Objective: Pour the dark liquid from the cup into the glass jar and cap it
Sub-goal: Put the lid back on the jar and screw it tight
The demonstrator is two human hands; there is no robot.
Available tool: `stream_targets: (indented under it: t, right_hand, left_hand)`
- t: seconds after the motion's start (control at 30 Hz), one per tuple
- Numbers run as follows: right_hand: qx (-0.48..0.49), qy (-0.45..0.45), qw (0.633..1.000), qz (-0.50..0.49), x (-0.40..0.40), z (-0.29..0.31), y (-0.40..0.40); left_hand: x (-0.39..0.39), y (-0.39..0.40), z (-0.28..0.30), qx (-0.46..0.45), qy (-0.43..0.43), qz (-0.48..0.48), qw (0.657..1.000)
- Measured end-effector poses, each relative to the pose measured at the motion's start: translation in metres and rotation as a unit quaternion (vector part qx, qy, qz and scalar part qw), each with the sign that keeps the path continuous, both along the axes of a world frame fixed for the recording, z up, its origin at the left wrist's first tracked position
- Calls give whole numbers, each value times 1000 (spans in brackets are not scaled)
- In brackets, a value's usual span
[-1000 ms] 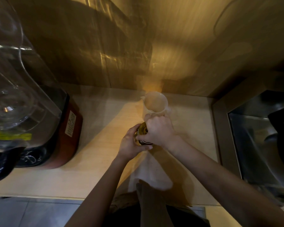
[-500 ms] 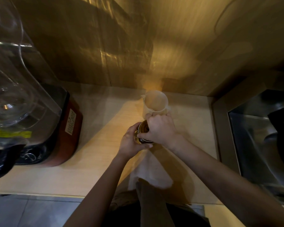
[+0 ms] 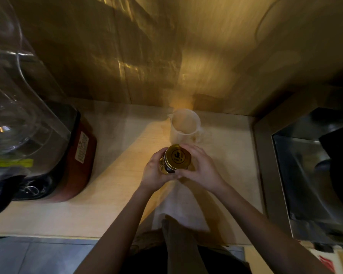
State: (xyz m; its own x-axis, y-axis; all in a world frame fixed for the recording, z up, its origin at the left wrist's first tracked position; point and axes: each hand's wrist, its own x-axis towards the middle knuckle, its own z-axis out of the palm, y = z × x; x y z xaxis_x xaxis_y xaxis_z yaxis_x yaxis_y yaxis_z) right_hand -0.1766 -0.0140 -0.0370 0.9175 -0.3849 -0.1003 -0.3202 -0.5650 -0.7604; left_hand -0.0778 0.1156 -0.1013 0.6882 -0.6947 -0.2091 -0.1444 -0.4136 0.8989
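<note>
- A clear-domed blender on a dark red base (image 3: 48,147) stands at the far left of the pale wooden counter (image 3: 117,194).
- My left hand (image 3: 154,173) wraps the side of the glass jar (image 3: 165,167).
- The jar's round gold lid (image 3: 177,156) is on, facing up.
- Just behind it stands the white plastic cup (image 3: 184,125).
- My right hand (image 3: 201,169) cups the jar's right side.
- A steel sink (image 3: 297,175) lies far right.

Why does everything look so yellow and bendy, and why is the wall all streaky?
Head view: warm, dim light tints the counter yellow; the wide lens bends the edges, stretching the blender jar; the shiny wall shows streaky glare; the gold lid stays fairly sharp between both hands.
</note>
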Motion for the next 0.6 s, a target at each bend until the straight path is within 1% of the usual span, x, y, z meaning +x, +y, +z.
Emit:
stream_targets:
  t: [0.13,0.2,0.3,0.5,0.6]
  right_hand:
    - [-28,-41,998,-49,1,-4,1]
    - [-31,-33,997,-63,3,-3,0]
    - [-30,-12,998,-58,6,-3,1]
    - [-68,-10,996,-64,5,-7,5]
    - [-84,9,995,-58,7,-7,6]
  left_hand:
    - [0,0,1,-1,7,4,1000]
    - [-1,0,2,2,9,7,1000]
    - [0,0,1,14,7,6,1000]
    - [-1,-1,1,24,0,5,1000]
    - [-1,-1,1,22,-2,5,1000]
